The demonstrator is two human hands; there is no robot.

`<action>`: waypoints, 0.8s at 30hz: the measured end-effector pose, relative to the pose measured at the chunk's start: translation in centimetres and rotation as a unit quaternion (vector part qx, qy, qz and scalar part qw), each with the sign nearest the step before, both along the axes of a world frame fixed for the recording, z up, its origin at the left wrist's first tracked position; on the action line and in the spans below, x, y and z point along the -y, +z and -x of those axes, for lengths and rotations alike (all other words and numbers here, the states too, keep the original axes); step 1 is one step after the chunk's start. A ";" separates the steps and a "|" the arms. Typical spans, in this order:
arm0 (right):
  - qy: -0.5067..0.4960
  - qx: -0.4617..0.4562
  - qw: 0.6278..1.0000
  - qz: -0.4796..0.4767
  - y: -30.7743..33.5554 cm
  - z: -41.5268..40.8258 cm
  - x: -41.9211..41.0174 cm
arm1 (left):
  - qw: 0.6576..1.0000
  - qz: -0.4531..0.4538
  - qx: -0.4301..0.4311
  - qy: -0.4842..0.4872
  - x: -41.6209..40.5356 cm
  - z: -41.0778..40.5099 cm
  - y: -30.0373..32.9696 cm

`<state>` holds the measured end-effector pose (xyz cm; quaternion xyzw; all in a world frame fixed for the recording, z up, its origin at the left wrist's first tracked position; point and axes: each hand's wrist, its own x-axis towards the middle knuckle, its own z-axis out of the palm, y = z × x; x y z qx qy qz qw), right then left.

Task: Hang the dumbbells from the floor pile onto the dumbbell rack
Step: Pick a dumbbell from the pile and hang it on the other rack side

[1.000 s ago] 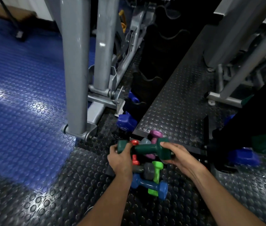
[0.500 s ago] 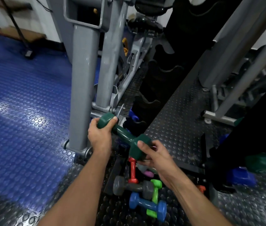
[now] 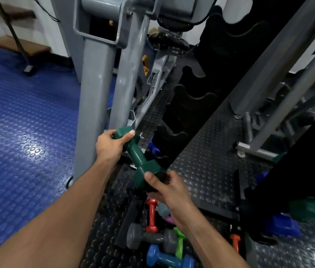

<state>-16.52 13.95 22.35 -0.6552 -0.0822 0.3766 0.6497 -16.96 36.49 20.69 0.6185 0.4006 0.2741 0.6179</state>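
Dumbbells lay nearest you in a pile on the studded black floor [image 3: 210, 171]: a blue dumbbell [image 3: 169, 259] at the bottom edge, a grey dumbbell [image 3: 150, 238] just above it, a lime green dumbbell [image 3: 179, 242] crossing between them, and a red dumbbell [image 3: 151, 215] standing upright beyond. A small orange dumbbell [image 3: 235, 241] sat apart to the right. Above the pile you held the dark green dumbbell [image 3: 138, 157] off the floor, tilted, with both hands. Your right hand [image 3: 169, 190] had its grip closed round the lower, nearer head, thumb laid across its face. Your left hand [image 3: 112, 145] had its grip closed round the upper, farther head. Just beyond, the black dumbbell rack [image 3: 191, 105] rose with its scooped cradles, and a purple dumbbell [image 3: 153, 146] sat low at its foot. Left of the rack stood the grey machine frame [image 3: 94, 93], with the blue floor [image 3: 23, 122] stretching away beyond.
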 end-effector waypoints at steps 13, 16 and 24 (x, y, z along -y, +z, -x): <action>-0.120 0.154 0.979 0.064 -1.3 1.3 -4.5 | 0.993 0.029 0.062 -0.093 -1.3 -4.9 1.2; -0.119 0.181 0.973 0.080 -0.9 0.7 -4.8 | 0.991 0.047 0.077 -0.102 -1.0 -6.1 1.3; -0.145 0.215 0.958 0.120 -0.9 -1.2 -5.4 | 0.989 0.086 0.087 -0.077 -0.8 -8.4 0.3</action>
